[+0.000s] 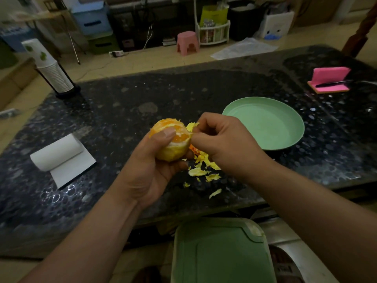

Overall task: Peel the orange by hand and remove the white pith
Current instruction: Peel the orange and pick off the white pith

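The left hand [151,168] grips the partly peeled orange [172,139] above the dark speckled counter [122,103], thumb pressed across its exposed flesh. The right hand [222,139] touches the fruit's right side, fingers curled and pinching a strip of pale pith [191,126] at the top edge. Torn peel scraps [204,168] lie on the counter just below the hands. A green plate [265,123] sits to the right, a paper towel roll [59,152] to the left.
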Motion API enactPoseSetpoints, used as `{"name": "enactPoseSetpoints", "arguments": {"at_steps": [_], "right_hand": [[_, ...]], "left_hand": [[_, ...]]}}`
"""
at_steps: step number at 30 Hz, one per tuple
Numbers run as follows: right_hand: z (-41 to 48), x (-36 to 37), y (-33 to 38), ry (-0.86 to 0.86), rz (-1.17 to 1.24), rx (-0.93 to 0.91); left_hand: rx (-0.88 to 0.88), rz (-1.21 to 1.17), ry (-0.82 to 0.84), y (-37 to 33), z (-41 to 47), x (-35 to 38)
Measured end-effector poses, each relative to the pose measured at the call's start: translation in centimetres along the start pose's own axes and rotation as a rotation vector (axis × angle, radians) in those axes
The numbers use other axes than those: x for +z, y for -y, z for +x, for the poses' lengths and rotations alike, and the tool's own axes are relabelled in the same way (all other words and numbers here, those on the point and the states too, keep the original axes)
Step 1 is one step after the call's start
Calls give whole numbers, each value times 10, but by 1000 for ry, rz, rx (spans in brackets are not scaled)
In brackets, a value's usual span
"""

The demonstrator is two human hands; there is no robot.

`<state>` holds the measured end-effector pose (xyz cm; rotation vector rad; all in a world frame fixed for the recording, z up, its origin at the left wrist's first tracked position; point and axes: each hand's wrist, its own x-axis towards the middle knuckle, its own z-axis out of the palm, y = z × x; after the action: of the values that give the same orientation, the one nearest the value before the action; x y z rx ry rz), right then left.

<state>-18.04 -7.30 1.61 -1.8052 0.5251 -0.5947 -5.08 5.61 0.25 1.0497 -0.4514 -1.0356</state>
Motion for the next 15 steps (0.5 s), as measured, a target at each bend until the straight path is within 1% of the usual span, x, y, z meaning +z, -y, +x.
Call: {"name": "enactPoseSetpoints", "arguments": {"at_steps": [6, 15], "right_hand": [[1, 1, 0, 0, 126, 41], [3, -3, -10, -9, 103, 93]], "left_hand": [[-40, -87, 59, -3, -1, -4], [-39, -223, 154, -9, -5, -6]]}}
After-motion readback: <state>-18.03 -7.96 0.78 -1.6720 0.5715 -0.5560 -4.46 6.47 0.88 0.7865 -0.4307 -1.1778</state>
